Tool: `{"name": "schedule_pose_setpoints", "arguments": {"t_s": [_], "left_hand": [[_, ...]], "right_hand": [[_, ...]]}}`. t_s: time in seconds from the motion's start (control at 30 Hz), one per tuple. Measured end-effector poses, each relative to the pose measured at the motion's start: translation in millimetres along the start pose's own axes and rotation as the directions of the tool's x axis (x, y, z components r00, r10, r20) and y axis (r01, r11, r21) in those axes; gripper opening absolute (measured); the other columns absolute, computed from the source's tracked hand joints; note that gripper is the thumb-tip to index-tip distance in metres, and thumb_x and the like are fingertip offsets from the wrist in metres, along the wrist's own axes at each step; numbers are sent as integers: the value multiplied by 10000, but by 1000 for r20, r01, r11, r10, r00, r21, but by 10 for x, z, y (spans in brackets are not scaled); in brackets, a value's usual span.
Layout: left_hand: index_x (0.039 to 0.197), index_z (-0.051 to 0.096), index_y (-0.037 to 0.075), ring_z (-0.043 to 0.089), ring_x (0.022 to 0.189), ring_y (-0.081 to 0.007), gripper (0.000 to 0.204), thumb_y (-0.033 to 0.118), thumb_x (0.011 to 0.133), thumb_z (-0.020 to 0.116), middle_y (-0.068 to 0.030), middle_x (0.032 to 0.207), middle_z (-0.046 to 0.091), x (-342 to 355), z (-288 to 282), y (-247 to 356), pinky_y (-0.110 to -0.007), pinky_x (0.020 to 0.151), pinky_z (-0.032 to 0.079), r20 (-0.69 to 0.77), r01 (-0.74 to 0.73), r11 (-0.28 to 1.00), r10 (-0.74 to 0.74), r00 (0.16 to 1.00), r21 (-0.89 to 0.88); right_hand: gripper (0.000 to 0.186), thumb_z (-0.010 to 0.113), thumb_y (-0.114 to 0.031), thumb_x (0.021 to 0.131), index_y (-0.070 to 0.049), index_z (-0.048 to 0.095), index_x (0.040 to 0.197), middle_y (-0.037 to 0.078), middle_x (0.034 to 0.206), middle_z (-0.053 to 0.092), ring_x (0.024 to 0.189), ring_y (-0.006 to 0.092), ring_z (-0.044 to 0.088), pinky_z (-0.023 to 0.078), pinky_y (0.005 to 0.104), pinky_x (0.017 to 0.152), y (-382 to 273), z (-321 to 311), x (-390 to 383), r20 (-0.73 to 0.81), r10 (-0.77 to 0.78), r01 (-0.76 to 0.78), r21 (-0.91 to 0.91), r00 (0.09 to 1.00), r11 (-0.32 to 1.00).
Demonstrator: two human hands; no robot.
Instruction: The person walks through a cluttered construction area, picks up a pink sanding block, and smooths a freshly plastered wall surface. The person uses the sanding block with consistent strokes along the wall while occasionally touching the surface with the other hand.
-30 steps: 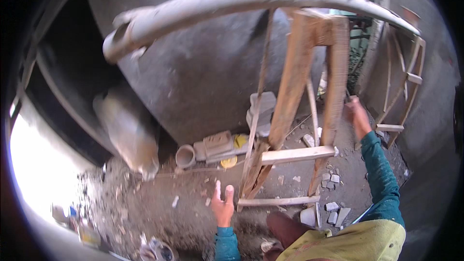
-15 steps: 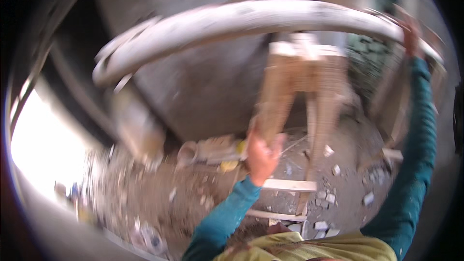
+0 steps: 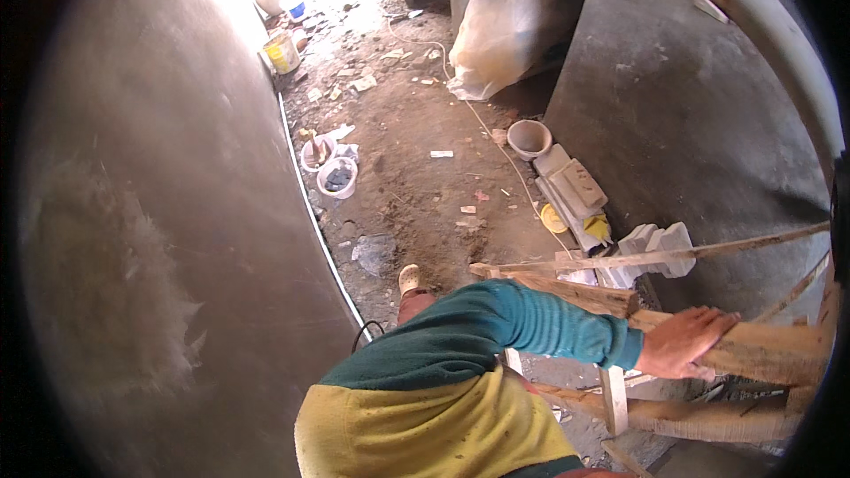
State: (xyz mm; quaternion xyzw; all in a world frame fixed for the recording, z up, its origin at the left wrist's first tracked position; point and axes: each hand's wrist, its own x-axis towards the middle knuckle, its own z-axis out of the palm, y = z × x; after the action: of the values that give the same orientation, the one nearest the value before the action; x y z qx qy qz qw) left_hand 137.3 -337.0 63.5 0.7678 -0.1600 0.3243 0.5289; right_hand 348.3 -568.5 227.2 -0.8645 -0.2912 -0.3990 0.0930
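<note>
My left hand, in a teal sleeve, reaches across to the right. Its fingers wrap over the top of a rail of the wooden ladder. The ladder has rough planks for rails and paler rungs, and its far right part runs into the dark rim of the picture. My right hand is out of view. Along the upper right edge runs a thick, pale pipe, apart from my left hand.
White buckets stand by the left wall; a yellow bucket is farther off. Blocks, a grey pot and a cable lie along the right side. A plastic-wrapped bulk stands behind. Rubble dots the dirt floor.
My view has swung left and down, toward the floor and the bright opening. My right hand, earlier at the pipe, has left the picture. My left hand now grips the ladder rail.
</note>
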Motion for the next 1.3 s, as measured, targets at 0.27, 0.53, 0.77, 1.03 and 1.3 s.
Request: {"name": "schedule_pose_setpoints", "arguments": {"t_s": [0.27, 0.53, 0.77, 1.03, 1.3], "left_hand": [[1655, 309, -24, 256, 1604, -476, 1113, 442, 826, 885, -334, 1724, 222, -649, -1360, -351, -582, 1325, 250, 263, -127, 992, 125, 957, -8], [1437, 611, -15, 466, 1482, -438, 693, 411, 926, 807, -295, 1610, 455, -1867, -3944, -1059, -503, 1234, 397, 214, 314, 949, -311, 926, 21], [1480, 587, 26, 485, 1467, -419, 738, 467, 927, 798, -275, 1600, 473, -2140, -5221, -1395, -497, 1223, 410, 149, 354, 929, -368, 918, 112], [1737, 149, 117, 289, 1584, -480, 1232, 377, 801, 907, -269, 1753, 190, -2216, -6318, -2251, -571, 1295, 294, 91, 286, 937, -309, 947, 200], [1642, 346, 43, 443, 1485, -438, 976, 177, 821, 856, -254, 1589, 455, -2191, -8170, -3593, -494, 1271, 349, -209, 539, 810, -500, 841, 230]], "right_hand": [[204, 608, -171, 1071, -84, 698, 1233, 125, 1130, 740, 955, 261, 686, 550, 394, 831, -2352, 37, -570, 209, -87, 18, 308, 974, 951], [162, 615, -140, 1063, -52, 702, 1167, 132, 1083, 739, 916, 240, 677, 537, 375, 793, -4456, 111, -644, 375, -135, -46, 436, 917, 899], [134, 621, -114, 1056, -25, 706, 1110, 138, 1041, 739, 881, 221, 669, 525, 359, 759, -5776, 478, -484, 456, -210, -86, 547, 865, 833], [122, 628, -84, 1048, 7, 710, 1045, 145, 994, 739, 841, 200, 660, 511, 340, 721, -6753, 1398, 372, 488, -427, -77, 722, 761, 688], [122, 680, -114, 1008, -4, 732, 1004, 139, 928, 758, 821, 264, 723, 556, 378, 768, -8932, 3357, 2114, 377, -686, -26, 886, 622, 463]]}}
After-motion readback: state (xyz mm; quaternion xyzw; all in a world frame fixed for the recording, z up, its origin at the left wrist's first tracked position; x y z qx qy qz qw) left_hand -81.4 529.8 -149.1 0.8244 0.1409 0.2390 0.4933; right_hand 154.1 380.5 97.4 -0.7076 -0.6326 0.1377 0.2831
